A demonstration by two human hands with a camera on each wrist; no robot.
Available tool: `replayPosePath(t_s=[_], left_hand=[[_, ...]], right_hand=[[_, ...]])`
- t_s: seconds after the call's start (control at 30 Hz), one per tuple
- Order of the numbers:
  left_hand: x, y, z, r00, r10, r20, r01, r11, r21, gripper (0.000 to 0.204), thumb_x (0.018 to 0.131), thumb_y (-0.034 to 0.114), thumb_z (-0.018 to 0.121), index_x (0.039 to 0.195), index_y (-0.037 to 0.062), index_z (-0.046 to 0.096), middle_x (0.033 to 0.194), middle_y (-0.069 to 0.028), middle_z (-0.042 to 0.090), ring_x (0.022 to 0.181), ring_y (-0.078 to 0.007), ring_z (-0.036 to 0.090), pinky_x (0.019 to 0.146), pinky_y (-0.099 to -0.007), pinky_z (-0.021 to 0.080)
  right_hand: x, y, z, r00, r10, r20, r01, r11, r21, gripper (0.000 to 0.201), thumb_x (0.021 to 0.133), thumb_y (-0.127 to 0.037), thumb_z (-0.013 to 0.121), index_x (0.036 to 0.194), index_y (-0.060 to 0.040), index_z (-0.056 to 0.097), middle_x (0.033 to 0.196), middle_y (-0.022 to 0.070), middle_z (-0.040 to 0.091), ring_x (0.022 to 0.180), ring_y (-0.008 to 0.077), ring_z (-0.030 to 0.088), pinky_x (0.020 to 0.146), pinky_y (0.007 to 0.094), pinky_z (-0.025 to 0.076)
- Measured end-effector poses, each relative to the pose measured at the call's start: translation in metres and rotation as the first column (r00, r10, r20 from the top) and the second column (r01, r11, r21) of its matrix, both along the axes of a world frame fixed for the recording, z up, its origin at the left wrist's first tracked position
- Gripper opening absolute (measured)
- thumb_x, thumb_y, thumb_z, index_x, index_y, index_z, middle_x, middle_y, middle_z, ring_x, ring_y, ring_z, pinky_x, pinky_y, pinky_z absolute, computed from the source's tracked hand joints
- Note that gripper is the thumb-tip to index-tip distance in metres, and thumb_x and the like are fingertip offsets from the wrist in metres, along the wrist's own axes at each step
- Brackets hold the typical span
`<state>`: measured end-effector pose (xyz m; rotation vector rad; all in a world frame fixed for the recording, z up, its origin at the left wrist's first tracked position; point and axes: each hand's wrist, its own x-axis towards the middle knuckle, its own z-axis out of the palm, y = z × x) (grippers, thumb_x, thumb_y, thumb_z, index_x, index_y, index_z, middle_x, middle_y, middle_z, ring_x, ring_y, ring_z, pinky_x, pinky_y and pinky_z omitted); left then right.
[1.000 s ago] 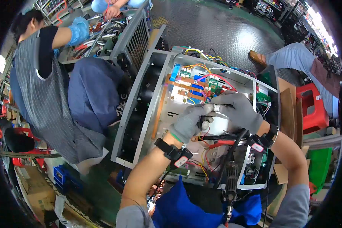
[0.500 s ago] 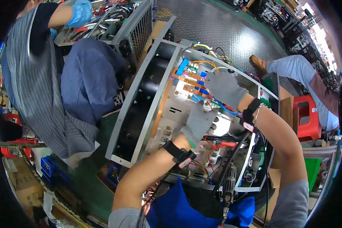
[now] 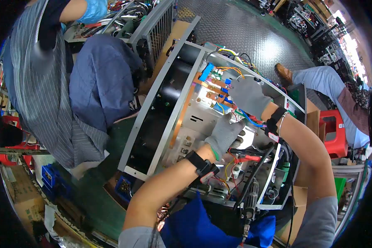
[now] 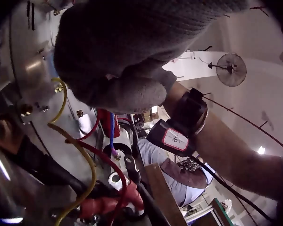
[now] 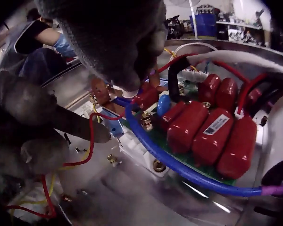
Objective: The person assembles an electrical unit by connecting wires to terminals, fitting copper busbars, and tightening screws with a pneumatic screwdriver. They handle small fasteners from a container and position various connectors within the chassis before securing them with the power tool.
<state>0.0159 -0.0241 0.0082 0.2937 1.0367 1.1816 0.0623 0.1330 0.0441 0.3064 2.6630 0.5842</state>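
Note:
Both hands wear grey gloves inside an open metal chassis (image 3: 178, 89). In the head view the right hand (image 3: 249, 97) is over the circuit parts at the chassis's far side. In the right wrist view its bent fingers pinch a small white connector (image 5: 125, 92) beside a thick blue wire (image 5: 172, 174). Nearer the body, the left hand (image 3: 226, 136) has its index finger extended toward the right hand; its other fingers are bent around a thin red wire (image 5: 91, 136) and a yellow wire. Red cylindrical components (image 5: 212, 134) stand beside the right hand. The gloves hide part of the wiring.
A black-and-metal tool (image 3: 250, 200) lies across the chassis's near edge, with a red-sleeved cable (image 3: 248, 158) inside. Another person (image 3: 62, 95) is at the left beside a second chassis. A red stool (image 3: 334, 134) and a seated person's leg (image 3: 318, 80) are at the right.
The hands, earlier together above the white part, have separated. My right hand has moved away from the body to the circuit parts; my left has its index finger extended. The head view has shifted.

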Motion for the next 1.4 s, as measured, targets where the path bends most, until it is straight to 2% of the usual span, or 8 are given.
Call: replayPosePath(t_s=[0.3,0.4,0.5,0.6,0.8,1.1,1.2,1.4], left_hand=[[0.000,-0.001,-0.005,1.000,-0.026,0.009,0.025,0.998,0.059,0.056,0.090,0.027,0.062,0.130,-0.0036,0.039,0.085,-0.0102,0.064,0.062,-0.0112,0.059,0.047,-0.0207,0.045],[0.001,-0.001,0.001,1.000,-0.016,-0.007,0.016,1.000,-0.009,0.053,0.090,0.028,0.062,0.127,-0.0030,0.041,0.085,-0.0100,0.064,0.062,-0.0112,0.059,0.046,-0.0209,0.045],[0.001,-0.004,0.000,0.999,0.010,-0.048,-0.008,0.999,0.045,0.045,0.090,0.028,0.062,0.120,-0.0011,0.045,0.085,-0.0097,0.064,0.062,-0.0110,0.059,0.046,-0.0212,0.045],[-0.001,0.000,-0.002,0.999,-0.031,-0.035,0.032,0.999,0.018,0.043,0.091,0.028,0.061,0.119,-0.0008,0.046,0.086,-0.0097,0.064,0.062,-0.0105,0.059,0.046,-0.0215,0.046],[0.000,-0.001,-0.006,1.000,-0.020,0.008,0.020,0.999,0.043,0.040,0.090,0.028,0.062,0.116,0.0003,0.047,0.086,-0.0098,0.064,0.060,-0.0116,0.059,0.045,-0.0218,0.046],[0.002,0.001,-0.006,1.000,0.003,0.028,-0.003,1.000,0.008,0.029,0.092,0.024,0.060,0.107,0.0023,0.050,0.083,-0.0098,0.063,0.059,-0.0114,0.058,0.043,-0.0210,0.043],[0.000,0.001,-0.005,0.999,0.007,0.035,-0.007,1.000,0.009,0.027,0.092,0.024,0.060,0.107,0.0033,0.050,0.082,-0.0091,0.062,0.059,-0.0112,0.057,0.043,-0.0211,0.042],[0.003,0.003,-0.007,0.998,0.011,0.061,-0.012,1.000,0.018,0.026,0.092,0.023,0.060,0.107,0.0040,0.050,0.081,-0.0081,0.061,0.058,-0.0109,0.056,0.042,-0.0211,0.041]], right_hand=[[0.005,0.002,0.001,0.995,0.099,-0.004,-0.099,0.993,0.070,0.012,0.081,-0.018,0.060,0.089,-0.0135,0.069,0.098,0.0020,0.062,0.096,0.0192,0.060,0.072,0.0339,0.052],[0.002,0.002,0.001,0.993,0.116,0.021,-0.118,0.990,0.075,0.011,0.080,-0.016,0.060,0.087,-0.0142,0.069,0.096,0.0014,0.061,0.095,0.0181,0.060,0.071,0.0329,0.052],[0.001,0.007,0.002,0.973,0.230,-0.027,-0.230,0.973,-0.012,0.018,0.075,-0.015,0.068,0.092,-0.0101,0.069,0.095,0.0037,0.061,0.091,0.0220,0.062,0.066,0.0383,0.054],[-0.004,0.005,0.004,0.991,0.128,0.044,-0.128,0.992,0.001,0.019,0.075,-0.016,0.068,0.093,-0.0101,0.069,0.096,0.0036,0.061,0.091,0.0224,0.061,0.067,0.0380,0.054],[-0.003,-0.006,0.010,0.991,0.100,0.094,-0.109,0.990,0.091,0.012,0.076,-0.015,0.063,0.086,-0.0117,0.069,0.094,0.0033,0.060,0.094,0.0196,0.059,0.069,0.0353,0.051],[-0.009,-0.005,0.000,0.996,-0.077,0.035,0.076,0.997,0.032,0.016,0.081,-0.017,0.062,0.090,-0.0061,0.069,0.096,0.0085,0.063,0.093,0.0231,0.061,0.075,0.0349,0.051],[-0.005,-0.002,-0.004,0.999,0.010,0.045,-0.015,0.994,0.107,0.013,0.081,-0.018,0.061,0.088,-0.0117,0.069,0.095,0.0039,0.062,0.093,0.0195,0.060,0.071,0.0337,0.050],[0.005,-0.002,-0.003,0.992,0.127,0.011,-0.128,0.986,0.110,0.014,0.081,-0.017,0.060,0.090,-0.0121,0.069,0.096,0.0026,0.061,0.096,0.0185,0.058,0.072,0.0329,0.046]])
